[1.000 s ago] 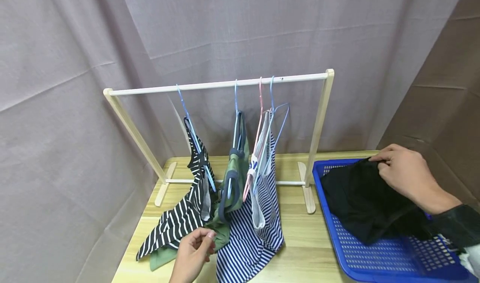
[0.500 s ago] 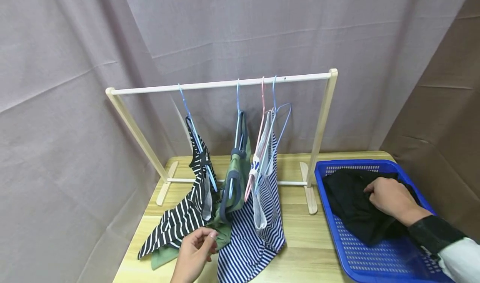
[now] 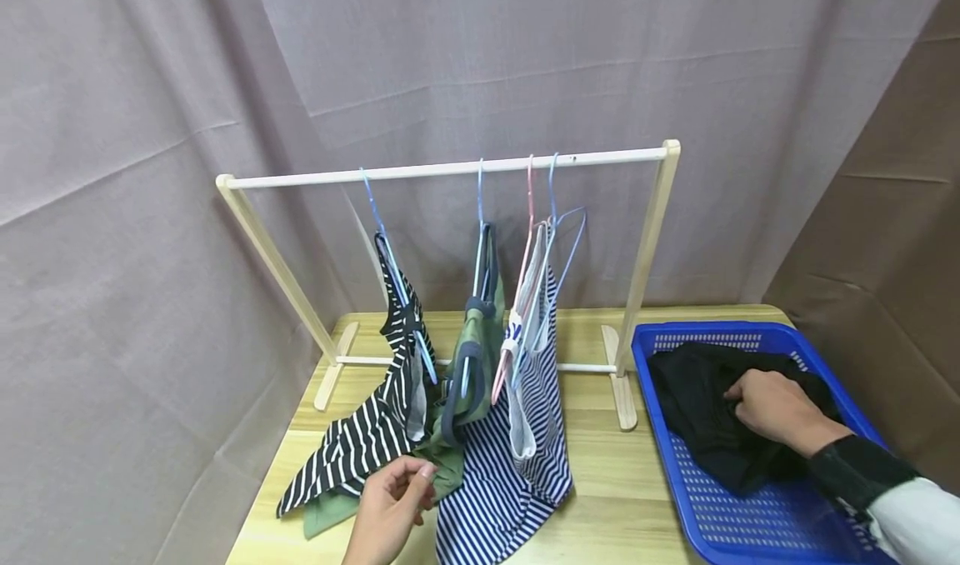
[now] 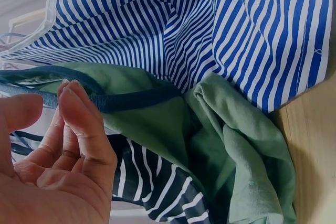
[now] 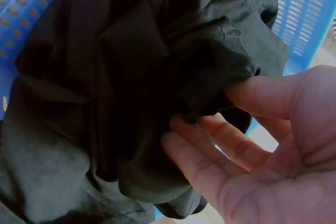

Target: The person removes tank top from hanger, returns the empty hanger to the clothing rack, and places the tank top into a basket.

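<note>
A crumpled black garment (image 3: pixel 705 398) lies in a blue plastic basket (image 3: pixel 678 486). My right hand (image 3: pixel 776 407) is down in the basket on it; in the right wrist view the thumb and curled fingers take a fold of the black cloth between them. The left hand (image 3: pixel 390 502) hovers in front of the hanging clothes, fingers loosely bent, nothing between thumb and fingertips. Just beyond it hang a green garment (image 3: pixel 480 332) with dark blue trim, a black-and-white striped garment (image 3: pixel 360 448) and a blue-and-white striped garment (image 3: pixel 495 482), their lower parts spread on the table.
A small wooden rack (image 3: pixel 652 257) with a white rail (image 3: pixel 442 169) carries several blue and pink wire hangers. The basket stands right of it on the wooden table (image 3: pixel 607 507). Grey curtain (image 3: pixel 480 57) closes off the back and left.
My right hand has lowered into the basket and shifted left; the black garment it was lifting has settled into a heap. The left hand has stayed nearly still.
</note>
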`<control>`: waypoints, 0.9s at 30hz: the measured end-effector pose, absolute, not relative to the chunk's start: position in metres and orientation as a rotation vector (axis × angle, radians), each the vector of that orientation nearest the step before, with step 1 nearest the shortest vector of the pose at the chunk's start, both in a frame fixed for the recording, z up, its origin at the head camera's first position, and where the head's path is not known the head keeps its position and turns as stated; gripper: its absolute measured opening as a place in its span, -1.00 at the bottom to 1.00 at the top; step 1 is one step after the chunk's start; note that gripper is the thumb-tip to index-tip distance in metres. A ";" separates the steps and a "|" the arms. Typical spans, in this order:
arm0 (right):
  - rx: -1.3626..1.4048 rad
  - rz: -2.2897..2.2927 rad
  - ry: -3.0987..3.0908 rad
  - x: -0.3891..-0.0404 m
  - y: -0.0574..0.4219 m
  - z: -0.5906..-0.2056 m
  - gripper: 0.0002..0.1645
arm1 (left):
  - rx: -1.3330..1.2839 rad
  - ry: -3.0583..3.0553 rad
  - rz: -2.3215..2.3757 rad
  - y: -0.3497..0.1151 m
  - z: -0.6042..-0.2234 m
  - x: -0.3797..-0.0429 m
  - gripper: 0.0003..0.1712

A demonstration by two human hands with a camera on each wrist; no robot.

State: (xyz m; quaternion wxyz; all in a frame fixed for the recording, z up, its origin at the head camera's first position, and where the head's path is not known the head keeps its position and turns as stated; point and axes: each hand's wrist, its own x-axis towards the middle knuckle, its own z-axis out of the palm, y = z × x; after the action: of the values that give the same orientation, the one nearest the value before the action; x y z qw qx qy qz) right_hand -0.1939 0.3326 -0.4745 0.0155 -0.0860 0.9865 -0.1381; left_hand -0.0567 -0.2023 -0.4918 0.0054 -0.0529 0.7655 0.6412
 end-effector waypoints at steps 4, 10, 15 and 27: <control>-0.275 -0.415 3.079 -0.193 0.335 -0.472 -0.63 | -0.168 2.393 2.004 -0.203 -0.492 -0.056 -0.71; -0.267 -0.385 3.073 -0.191 0.334 -0.466 -0.63 | -0.188 2.379 1.988 -0.205 -0.491 -0.056 -0.70; -0.269 -0.396 3.070 -0.190 0.329 -0.450 -0.60 | -0.168 2.398 1.986 -0.204 -0.488 -0.056 -0.72; -0.487 -0.469 3.454 -0.168 0.275 -0.398 -0.45 | -0.124 2.433 1.974 -0.198 -0.486 -0.055 -0.71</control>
State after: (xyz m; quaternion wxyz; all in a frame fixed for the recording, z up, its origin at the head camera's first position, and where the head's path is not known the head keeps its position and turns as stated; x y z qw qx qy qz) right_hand -0.1680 0.2747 -0.3983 -0.1878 -0.1360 0.9639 -0.1308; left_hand -0.0552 -0.1975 -0.4864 0.0032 -0.0394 0.7760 0.6295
